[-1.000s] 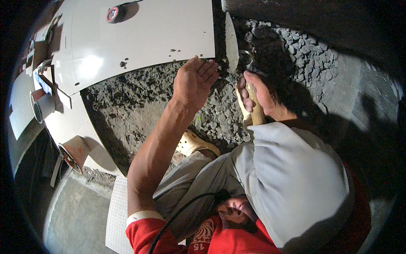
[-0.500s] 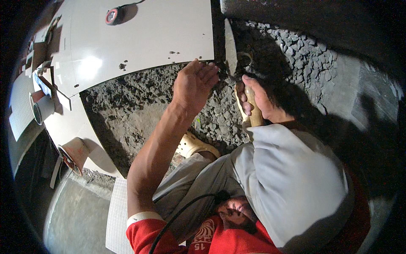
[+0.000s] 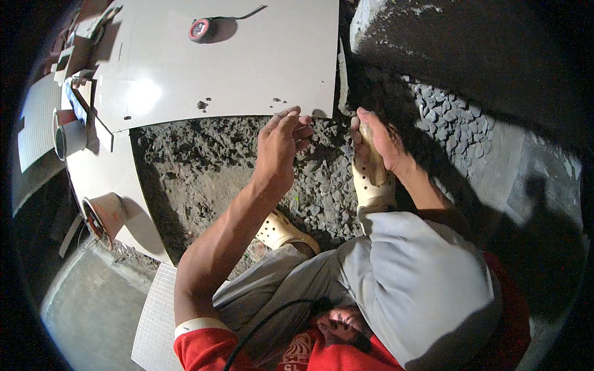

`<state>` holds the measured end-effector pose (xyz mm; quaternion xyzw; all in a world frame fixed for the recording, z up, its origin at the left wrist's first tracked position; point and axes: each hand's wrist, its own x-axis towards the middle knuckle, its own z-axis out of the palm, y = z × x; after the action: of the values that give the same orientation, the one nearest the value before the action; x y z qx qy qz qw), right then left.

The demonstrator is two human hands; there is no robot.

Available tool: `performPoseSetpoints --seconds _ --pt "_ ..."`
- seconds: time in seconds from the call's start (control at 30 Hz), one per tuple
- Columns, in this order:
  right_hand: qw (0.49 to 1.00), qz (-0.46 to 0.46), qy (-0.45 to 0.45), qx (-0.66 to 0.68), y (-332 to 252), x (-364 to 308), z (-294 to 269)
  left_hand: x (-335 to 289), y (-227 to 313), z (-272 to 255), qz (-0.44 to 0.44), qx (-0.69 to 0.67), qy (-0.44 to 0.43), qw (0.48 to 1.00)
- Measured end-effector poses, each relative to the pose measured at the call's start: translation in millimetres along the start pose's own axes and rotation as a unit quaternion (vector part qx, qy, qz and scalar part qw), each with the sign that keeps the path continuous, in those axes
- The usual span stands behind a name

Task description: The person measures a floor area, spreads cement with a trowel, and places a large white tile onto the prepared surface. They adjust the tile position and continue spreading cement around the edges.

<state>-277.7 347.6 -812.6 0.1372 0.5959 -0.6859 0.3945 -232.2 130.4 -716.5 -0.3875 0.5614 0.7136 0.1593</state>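
My right hand (image 3: 385, 143) is closed round the wooden handle of a trowel (image 3: 370, 157). Its narrow metal blade (image 3: 343, 77) points away from me, along the right edge of a large white tile (image 3: 260, 68). My left hand (image 3: 281, 145) hovers by the tile's near edge, fingers loosely bent and apart, with nothing visible in them. Below both hands lies a bed of dark crumbly mortar and gravel (image 3: 325, 185). A few dark crumbs (image 3: 202, 105) sit on the tile near its front edge.
A tape measure (image 3: 199, 29) rests on the tile. Two buckets (image 3: 105, 213) (image 3: 71, 137) stand at the left, near stacked pieces. My clogs (image 3: 281, 232) are on the gravel. A rough block (image 3: 396, 31) borders the far right, with loose stones (image 3: 455, 117) before it.
The trowel blade has swung from the gravel to lie close along the tile's right edge. My left hand's fingers have bent more. The whole view has shifted slightly.
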Motion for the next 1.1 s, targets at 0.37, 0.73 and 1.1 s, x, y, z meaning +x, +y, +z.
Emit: performPoseSetpoints --seconds 0.37,0.73,1.1 --pt "0.993 0.106 0.005 0.054 -45.1 -1.7 11.2 26.5 15.6 -9.0 0.187 0.134 0.012 0.973" --pt "0.976 0.117 -0.097 0.158 -38.9 -21.6 -16.3 110.6 46.9 5.4 0.46 0.47 0.064 0.75" --pt "0.984 -0.048 -0.151 -0.075 -51.6 -31.8 -37.5 110.2 127.7 -116.8 0.437 0.66 0.059 0.608"
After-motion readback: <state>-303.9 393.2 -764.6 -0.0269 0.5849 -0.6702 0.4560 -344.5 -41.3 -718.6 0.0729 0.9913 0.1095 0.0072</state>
